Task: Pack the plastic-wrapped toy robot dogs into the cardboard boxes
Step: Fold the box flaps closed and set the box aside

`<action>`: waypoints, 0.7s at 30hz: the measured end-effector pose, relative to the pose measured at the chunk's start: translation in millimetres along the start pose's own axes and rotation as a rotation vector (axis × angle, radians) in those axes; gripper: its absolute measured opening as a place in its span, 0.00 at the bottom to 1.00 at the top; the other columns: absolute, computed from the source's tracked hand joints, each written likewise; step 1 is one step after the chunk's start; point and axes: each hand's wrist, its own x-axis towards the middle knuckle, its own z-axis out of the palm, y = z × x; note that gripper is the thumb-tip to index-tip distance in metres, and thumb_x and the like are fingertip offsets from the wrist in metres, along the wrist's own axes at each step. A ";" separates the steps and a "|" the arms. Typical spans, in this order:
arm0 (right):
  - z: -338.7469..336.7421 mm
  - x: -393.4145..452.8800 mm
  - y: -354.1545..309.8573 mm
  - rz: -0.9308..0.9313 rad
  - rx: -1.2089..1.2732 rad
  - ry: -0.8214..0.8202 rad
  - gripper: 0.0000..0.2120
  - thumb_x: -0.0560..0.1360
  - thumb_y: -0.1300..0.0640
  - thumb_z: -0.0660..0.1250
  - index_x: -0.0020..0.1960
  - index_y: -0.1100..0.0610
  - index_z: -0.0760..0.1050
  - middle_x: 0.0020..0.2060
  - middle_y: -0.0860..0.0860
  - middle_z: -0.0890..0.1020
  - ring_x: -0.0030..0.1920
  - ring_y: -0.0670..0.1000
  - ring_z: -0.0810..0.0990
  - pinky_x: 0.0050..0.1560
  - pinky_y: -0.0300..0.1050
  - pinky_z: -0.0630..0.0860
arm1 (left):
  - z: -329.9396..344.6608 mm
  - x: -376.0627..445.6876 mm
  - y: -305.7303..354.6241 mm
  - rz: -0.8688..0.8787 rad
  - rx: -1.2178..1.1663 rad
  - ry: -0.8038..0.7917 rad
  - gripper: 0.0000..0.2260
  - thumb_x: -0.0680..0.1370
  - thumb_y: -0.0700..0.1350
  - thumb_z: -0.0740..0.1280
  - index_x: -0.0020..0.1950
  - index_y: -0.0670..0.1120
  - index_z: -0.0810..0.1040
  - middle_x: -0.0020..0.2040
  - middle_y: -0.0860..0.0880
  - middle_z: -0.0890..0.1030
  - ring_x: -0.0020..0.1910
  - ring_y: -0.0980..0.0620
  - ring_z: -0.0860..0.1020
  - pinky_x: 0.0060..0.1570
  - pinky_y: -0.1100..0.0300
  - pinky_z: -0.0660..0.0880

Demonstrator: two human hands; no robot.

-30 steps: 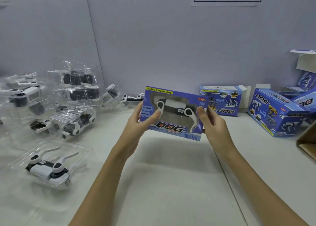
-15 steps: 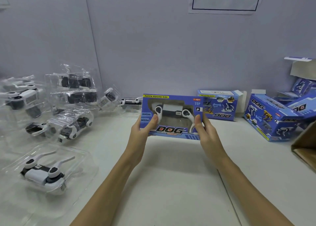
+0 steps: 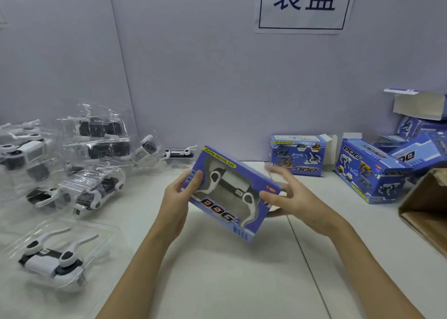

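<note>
Boxed toy dog (image 3: 232, 193) tilts between left grip (image 3: 177, 204) and right grip (image 3: 294, 201).

Tilted blue windowed box (image 3: 233, 193), dog inside

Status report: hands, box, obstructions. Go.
Left hand grips windowed box, tilted above table. Right hand at its right end, grip unclear. Toy dog inside. Nothing obstructing.
</note>
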 end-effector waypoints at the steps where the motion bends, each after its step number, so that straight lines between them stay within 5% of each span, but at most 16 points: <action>1: 3.4 -0.4 -0.7 0.042 -0.034 -0.002 0.28 0.73 0.47 0.78 0.69 0.49 0.73 0.57 0.55 0.86 0.55 0.60 0.87 0.49 0.53 0.86 | 2.2 -0.3 -0.7 -0.016 0.017 0.058 0.29 0.67 0.69 0.78 0.59 0.50 0.87 0.57 0.45 0.87 0.55 0.46 0.86 0.63 0.46 0.78; 4: 9.9 -1.6 -5.6 0.088 -0.049 0.052 0.26 0.74 0.40 0.76 0.60 0.59 0.80 0.52 0.62 0.86 0.50 0.61 0.87 0.45 0.53 0.86 | 6.3 1.1 -1.4 -0.042 0.011 0.168 0.30 0.68 0.73 0.73 0.56 0.51 0.87 0.53 0.47 0.88 0.46 0.50 0.86 0.51 0.53 0.79; 7: 2.1 -3.4 -15.2 0.021 0.163 0.201 0.30 0.75 0.40 0.75 0.59 0.66 0.80 0.52 0.68 0.84 0.48 0.63 0.86 0.48 0.57 0.85 | -0.1 5.7 -0.9 -0.098 -0.132 0.224 0.33 0.74 0.73 0.63 0.64 0.49 0.82 0.61 0.44 0.84 0.53 0.44 0.85 0.51 0.50 0.79; 11: -7.5 1.2 -28.4 -0.374 0.736 0.571 0.19 0.75 0.52 0.74 0.60 0.62 0.77 0.45 0.56 0.84 0.48 0.57 0.86 0.54 0.54 0.84 | -11.2 8.1 -4.4 -0.159 -0.116 0.203 0.33 0.78 0.73 0.57 0.62 0.47 0.83 0.61 0.43 0.83 0.53 0.42 0.82 0.53 0.46 0.78; 13: -17.8 -0.1 -33.5 -0.527 0.835 0.734 0.20 0.78 0.52 0.73 0.65 0.61 0.74 0.55 0.53 0.85 0.58 0.56 0.86 0.58 0.48 0.83 | -12.1 7.6 -6.8 -0.189 -0.104 0.188 0.33 0.78 0.71 0.56 0.60 0.45 0.82 0.59 0.42 0.83 0.51 0.41 0.81 0.53 0.46 0.77; 17: -67.8 -15.8 -42.9 -0.685 0.746 1.166 0.33 0.78 0.43 0.74 0.76 0.57 0.67 0.65 0.53 0.82 0.61 0.49 0.85 0.57 0.42 0.82 | -5.9 7.2 -7.2 -0.229 -0.074 0.140 0.31 0.83 0.66 0.54 0.58 0.41 0.82 0.56 0.40 0.83 0.48 0.39 0.80 0.51 0.44 0.76; 19: -94.3 -19.0 -42.8 -0.599 0.589 1.250 0.39 0.74 0.39 0.74 0.76 0.57 0.65 0.65 0.46 0.81 0.61 0.44 0.84 0.60 0.43 0.81 | -2.9 7.2 -8.5 -0.229 -0.053 0.114 0.31 0.84 0.65 0.54 0.57 0.40 0.83 0.54 0.39 0.84 0.46 0.39 0.80 0.50 0.44 0.76; 21: -109.6 -11.1 -34.7 -0.409 0.378 1.204 0.33 0.76 0.42 0.75 0.73 0.59 0.70 0.64 0.46 0.81 0.61 0.43 0.82 0.63 0.46 0.80 | -1.3 7.4 -10.2 -0.222 -0.029 0.096 0.32 0.83 0.66 0.54 0.58 0.39 0.83 0.52 0.40 0.85 0.46 0.39 0.80 0.49 0.43 0.76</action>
